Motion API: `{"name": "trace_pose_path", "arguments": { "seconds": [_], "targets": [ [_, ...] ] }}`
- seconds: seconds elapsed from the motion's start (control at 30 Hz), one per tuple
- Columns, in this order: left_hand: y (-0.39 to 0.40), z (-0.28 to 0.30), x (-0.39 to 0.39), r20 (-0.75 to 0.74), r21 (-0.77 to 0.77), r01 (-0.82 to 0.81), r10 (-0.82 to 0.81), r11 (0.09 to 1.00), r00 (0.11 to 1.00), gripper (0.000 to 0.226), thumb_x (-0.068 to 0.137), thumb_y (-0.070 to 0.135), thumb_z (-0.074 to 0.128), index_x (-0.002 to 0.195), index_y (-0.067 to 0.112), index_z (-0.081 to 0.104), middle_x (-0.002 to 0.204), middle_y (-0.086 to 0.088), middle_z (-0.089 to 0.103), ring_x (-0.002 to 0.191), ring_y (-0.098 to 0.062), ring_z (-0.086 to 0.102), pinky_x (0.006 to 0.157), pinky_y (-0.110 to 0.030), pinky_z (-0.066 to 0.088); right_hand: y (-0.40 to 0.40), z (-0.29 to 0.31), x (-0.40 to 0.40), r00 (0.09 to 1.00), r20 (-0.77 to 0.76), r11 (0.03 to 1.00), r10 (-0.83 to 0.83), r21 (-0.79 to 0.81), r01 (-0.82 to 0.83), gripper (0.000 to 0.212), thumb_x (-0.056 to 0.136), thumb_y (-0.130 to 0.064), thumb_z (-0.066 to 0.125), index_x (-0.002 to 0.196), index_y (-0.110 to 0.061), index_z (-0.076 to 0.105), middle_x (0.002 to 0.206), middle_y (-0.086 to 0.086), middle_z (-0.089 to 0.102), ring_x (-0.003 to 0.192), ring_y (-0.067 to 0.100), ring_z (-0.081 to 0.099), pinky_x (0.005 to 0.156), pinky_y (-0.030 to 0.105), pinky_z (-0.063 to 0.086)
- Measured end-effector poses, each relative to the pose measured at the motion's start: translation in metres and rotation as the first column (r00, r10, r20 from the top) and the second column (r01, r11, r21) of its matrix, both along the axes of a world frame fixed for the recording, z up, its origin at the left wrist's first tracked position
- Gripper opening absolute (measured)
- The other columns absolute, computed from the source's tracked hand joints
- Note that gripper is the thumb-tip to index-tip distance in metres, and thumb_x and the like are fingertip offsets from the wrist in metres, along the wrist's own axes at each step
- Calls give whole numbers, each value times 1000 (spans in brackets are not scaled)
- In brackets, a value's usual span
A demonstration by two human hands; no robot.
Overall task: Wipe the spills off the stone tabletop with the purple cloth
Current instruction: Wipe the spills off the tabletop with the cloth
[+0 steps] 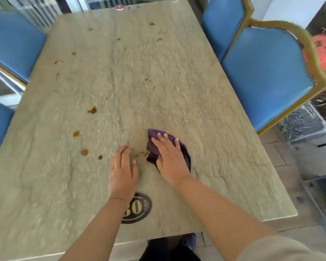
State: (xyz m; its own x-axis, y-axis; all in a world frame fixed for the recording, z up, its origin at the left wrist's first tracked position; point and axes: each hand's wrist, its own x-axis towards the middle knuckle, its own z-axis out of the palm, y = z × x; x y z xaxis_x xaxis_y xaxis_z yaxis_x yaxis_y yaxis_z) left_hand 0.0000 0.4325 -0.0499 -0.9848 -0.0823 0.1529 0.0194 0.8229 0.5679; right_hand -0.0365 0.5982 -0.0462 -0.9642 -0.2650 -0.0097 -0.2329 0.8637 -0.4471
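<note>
Furthest left of my hands, well out on the stone surface [177, 81], I see the brown spills [92, 110] strung in a loose line running away from me. A few small drips [141, 153] sit in the gap between the two hands. My left hand [123, 171] lies flat on the stone, fingers straight and holding nothing, nearer to the big spots. My right hand [170, 157] presses open-palmed on the purple cloth [154, 146], which is bunched beneath it with its long axis slanting up and to the left. I judge the coming stroke goes leftward, cloth leading. By my left wrist, a dark oval sticker [139, 207] reads what looks like "30"; the wrist partly covers it.
</note>
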Motion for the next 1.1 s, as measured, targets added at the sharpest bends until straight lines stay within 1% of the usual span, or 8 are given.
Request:
{"name": "trace_pose_path", "arguments": {
  "seconds": [0.1, 0.23, 0.37, 0.5, 0.6, 0.9, 1.0, 1.1],
  "targets": [
    [-18, -1, 9, 54, -78, -26, 30, 997, 998, 41, 97, 19, 46, 137, 13, 43, 143, 0, 37, 135, -21, 36, 115, -47, 29, 20, 3, -25, 981, -1, 981, -195, 2, 195, 58, 94, -15, 41, 150, -18, 23, 159, 2, 14, 148, 18, 3, 120, 43, -5],
    [-28, -5, 19, 139, -207, -21, 51, 978, 989, 47, 100, 29, 41, 144, 14, 36, 151, 1, 32, 144, -21, 24, 121, -41, 9, 8, -2, 36, 920, -76, 922, -385, 13, 387, 57, 92, -20, 38, 148, -17, 28, 158, 3, 18, 148, 20, 7, 120, 44, -2],
    [-22, -2, 17, 178, -156, -64, 92, 986, 980, 49, 100, 33, 36, 148, 21, 31, 154, 6, 26, 145, -22, 17, 119, -36, 11, -37, -4, 70, 941, -57, 941, -333, 37, 336, 62, 86, -25, 23, 146, -15, 32, 157, 7, 23, 146, 24, 13, 117, 45, -2],
    [-24, -1, 15, 154, -170, -45, 71, 984, 986, 49, 99, 29, 34, 147, 20, 31, 152, 5, 29, 143, -16, 20, 119, -31, 9, -69, 4, 15, 997, 13, 994, -81, -66, 82, 59, 93, -12, 35, 150, -17, 22, 160, 3, 9, 148, 19, -3, 117, 39, -16],
    [-24, -1, 15, 174, -148, -46, 72, 988, 982, 53, 97, 26, 34, 149, 19, 27, 154, 5, 25, 145, -16, 16, 120, -32, 9, -73, 13, -35, 995, 91, 985, 45, -172, -29, 60, 92, -2, 40, 148, -18, 28, 159, 2, 17, 147, 16, 2, 116, 36, -13],
    [-26, 0, 16, 155, -100, -29, 45, 995, 987, 51, 97, 25, 30, 147, 16, 30, 151, 2, 29, 143, -20, 20, 119, -42, 20, -32, -5, 65, 895, -64, 897, -441, -70, 436, 58, 90, -11, 38, 148, -18, 30, 158, 2, 18, 148, 19, 4, 118, 41, -8],
    [-27, -1, 15, 155, -62, -26, 36, 998, 987, 49, 97, 21, 33, 146, 16, 33, 151, 1, 30, 143, -22, 21, 119, -43, 20, -67, -3, 84, 953, 6, 953, -304, -11, 304, 63, 85, -22, 20, 147, -19, 31, 158, 2, 17, 147, 20, 4, 118, 45, -5],
    [-31, -2, 14, 149, -13, -17, 19, 1000, 989, 47, 98, 18, 35, 144, 15, 37, 152, 0, 31, 143, -23, 22, 119, -41, 20, -59, 8, 75, 996, 63, 998, 57, -14, -56, 58, 90, -15, 32, 147, -24, 31, 158, -6, 15, 146, 10, -1, 120, 44, -2]
  ]
}}
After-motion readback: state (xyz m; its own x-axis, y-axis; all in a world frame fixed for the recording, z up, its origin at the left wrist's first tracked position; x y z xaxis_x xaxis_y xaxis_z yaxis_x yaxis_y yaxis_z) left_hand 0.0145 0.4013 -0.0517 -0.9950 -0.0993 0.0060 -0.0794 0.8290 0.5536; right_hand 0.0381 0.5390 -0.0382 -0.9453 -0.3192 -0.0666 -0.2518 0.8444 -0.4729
